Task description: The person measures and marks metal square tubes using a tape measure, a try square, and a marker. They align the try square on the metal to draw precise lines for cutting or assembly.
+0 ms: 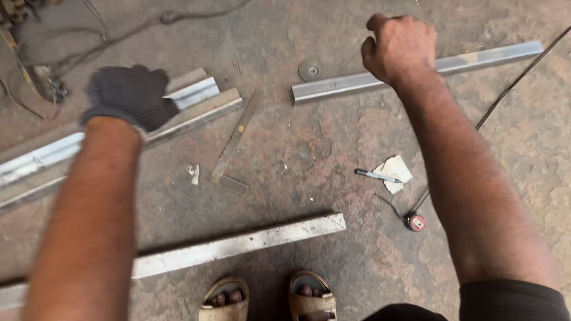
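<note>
Overhead, head view: your gloved left hand (131, 95) lay over end of steel section (193, 92) on floor (297, 148), blurred; whether fingers clamped it, cannot tell. Your bare right hand (399, 47) was fisted over long steel tube (416, 74); what fist held stayed hidden. Hands well apart. Third steel bar (238, 244) lay loose near your sandals (267, 297). Grinder disc (311, 70), pen (377, 175), paper scrap (394, 172), tape measure (415, 222) lay between. Judged: pieces cut and laid out, none joined yet.
</note>
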